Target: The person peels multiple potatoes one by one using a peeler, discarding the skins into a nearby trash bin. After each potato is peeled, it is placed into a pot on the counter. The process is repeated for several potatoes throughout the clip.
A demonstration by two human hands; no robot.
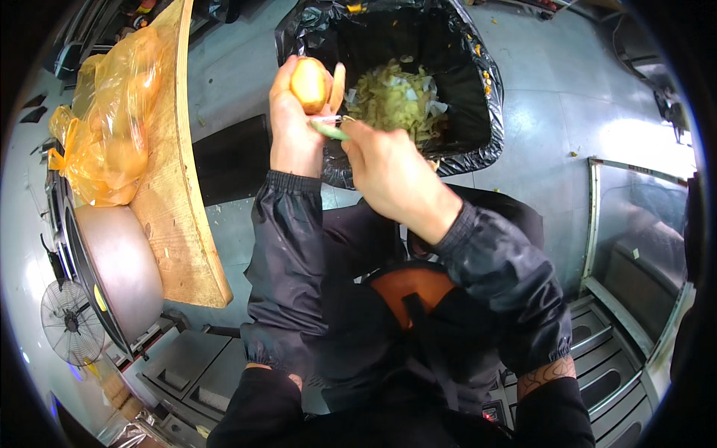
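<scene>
My left hand point(290, 129) cups a partly peeled root vegetable, likely a potato point(308, 85), with its pale yellow flesh facing up. My right hand point(395, 168) grips a peeler point(329, 130) with a green handle, its metal part lying just below the potato by my left wrist. Both hands are over the near left edge of a bin lined with a black plastic bag point(493, 120). Inside the bin lies a heap of peelings point(392, 103) with some whitish scraps. Dark sleeve covers run up both of my forearms.
At left, a thick wooden board point(185, 241) carries knotted orange plastic bags point(120, 117) with round items inside. Below are a large metal pot point(115, 263) and a fan point(71, 320). A dark mat point(229, 159) lies on the floor; a metal-framed panel point(633, 224) stands right.
</scene>
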